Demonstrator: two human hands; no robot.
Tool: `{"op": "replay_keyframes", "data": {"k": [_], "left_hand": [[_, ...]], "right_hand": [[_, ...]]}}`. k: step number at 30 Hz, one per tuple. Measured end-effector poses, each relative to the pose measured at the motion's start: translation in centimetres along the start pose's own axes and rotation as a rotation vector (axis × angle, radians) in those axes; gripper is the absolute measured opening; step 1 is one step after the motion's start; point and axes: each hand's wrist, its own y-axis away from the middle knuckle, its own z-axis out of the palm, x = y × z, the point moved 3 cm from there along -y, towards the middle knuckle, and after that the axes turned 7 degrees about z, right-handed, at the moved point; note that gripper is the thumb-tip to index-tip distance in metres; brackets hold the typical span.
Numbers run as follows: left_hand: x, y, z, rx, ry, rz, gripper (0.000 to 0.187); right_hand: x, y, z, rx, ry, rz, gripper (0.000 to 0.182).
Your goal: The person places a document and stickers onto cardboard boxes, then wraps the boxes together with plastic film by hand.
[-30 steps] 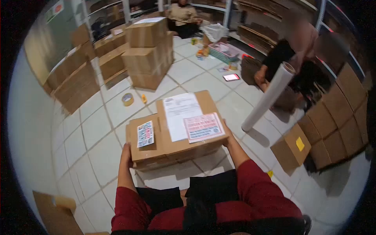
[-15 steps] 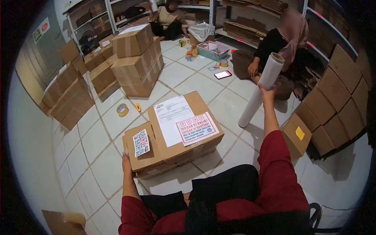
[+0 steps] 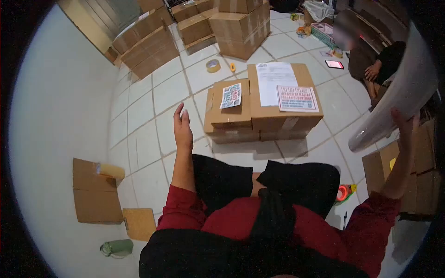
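In the middle of the tiled floor a cardboard box (image 3: 283, 124) stands before my crossed legs. On its top lie a printed paper (image 3: 274, 78), a red-and-white warning sheet (image 3: 297, 99) and a small colourful card (image 3: 231, 96). To the left of the box, my left hand (image 3: 184, 127) is raised and apart from it, fingers stretched out, with nothing held. Over at the right, my right hand (image 3: 406, 127) grips a large roll of clear stretch film (image 3: 394, 99), which is tilted. Part of the roll runs past the view's dark edge.
Stacked cartons (image 3: 241, 34) stand behind. A tape roll (image 3: 212, 66) and a yellow cutter (image 3: 232, 67) lie beyond the box. Flat cardboard (image 3: 95, 190), a clipboard (image 3: 140, 224) and a green bottle (image 3: 116, 248) are at left. A seated person's hand (image 3: 373, 70) and a phone (image 3: 334, 64) appear at right.
My left hand has let go of the box's left side and lifted away. My right hand has carried the film roll farther right and nearer. The view has swung left and downward.
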Motion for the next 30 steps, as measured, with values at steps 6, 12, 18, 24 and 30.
{"op": "replay_keyframes", "data": {"k": [6,12,18,24,30], "left_hand": [[13.2,5.5,-2.2,0.021,0.182,0.834,0.046],[17.9,13.0,-2.4,-0.793,-0.653,1.042,0.064],[6.3,16.1,-6.2,-1.343,-0.859,0.349,0.06],[2.9,15.8,-6.9,-1.315,-0.643,0.369,0.062],[5.0,15.3,-5.1,-1.249,-0.802,0.591,0.069]], "right_hand": [[-12.8,14.4,13.1,-0.745,0.18,-0.355,0.075],[-9.0,25.1,24.8,-1.092,0.461,-0.46,0.074],[-5.2,28.6,24.3,-1.286,0.207,-0.43,0.069],[-0.3,25.9,17.6,-1.102,0.219,-0.169,0.04],[0.1,26.8,19.7,-0.958,0.235,-0.138,0.022]]}}
